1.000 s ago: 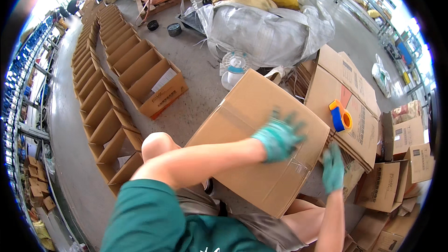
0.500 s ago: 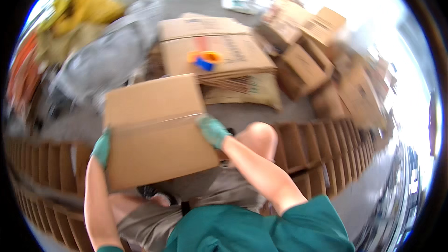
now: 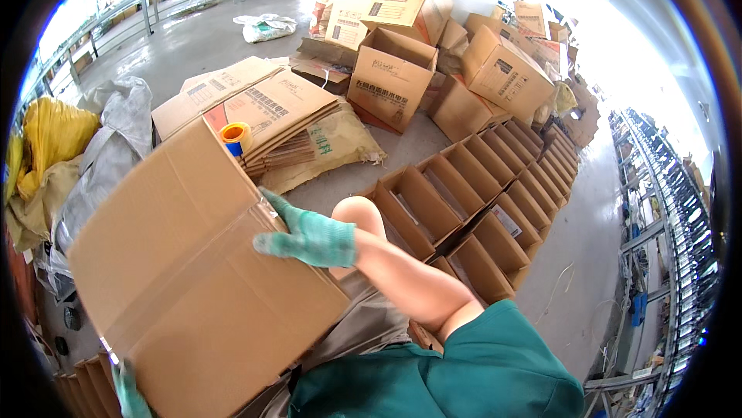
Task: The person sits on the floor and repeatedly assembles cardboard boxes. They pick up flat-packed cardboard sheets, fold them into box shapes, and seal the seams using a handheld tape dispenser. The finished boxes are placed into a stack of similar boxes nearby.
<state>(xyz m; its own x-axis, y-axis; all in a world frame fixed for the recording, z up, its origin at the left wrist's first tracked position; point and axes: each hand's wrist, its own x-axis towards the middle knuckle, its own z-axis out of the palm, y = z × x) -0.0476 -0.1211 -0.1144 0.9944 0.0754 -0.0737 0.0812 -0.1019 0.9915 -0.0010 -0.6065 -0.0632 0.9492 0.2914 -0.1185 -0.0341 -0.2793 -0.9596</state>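
Note:
A brown cardboard box (image 3: pixel 193 279) is tilted in front of me at the lower left, its taped seam facing up. Both hands wear green gloves. My right hand (image 3: pixel 309 234) grips the box's right edge at the seam, thumb on the taped face. Only part of my left hand (image 3: pixel 130 391) shows, closed on the opposite edge near the other end of the tape. Just beyond the box's far corner, an orange and blue tape dispenser (image 3: pixel 235 138) rests on a stack of flattened cartons (image 3: pixel 270 101).
Rows of open cardboard boxes (image 3: pixel 464 174) stand to my right. Behind them is a heap of cartons (image 3: pixel 506 70). A woven sack (image 3: pixel 325 147) lies under the flattened stack. Grey and yellow bags (image 3: pixel 54 139) sit at left. A metal conveyor (image 3: pixel 665 248) runs along the right side.
The view has swung to the right. The held box is now closer and more tilted, lower left in view. Both hands have kept their grip on its edges.

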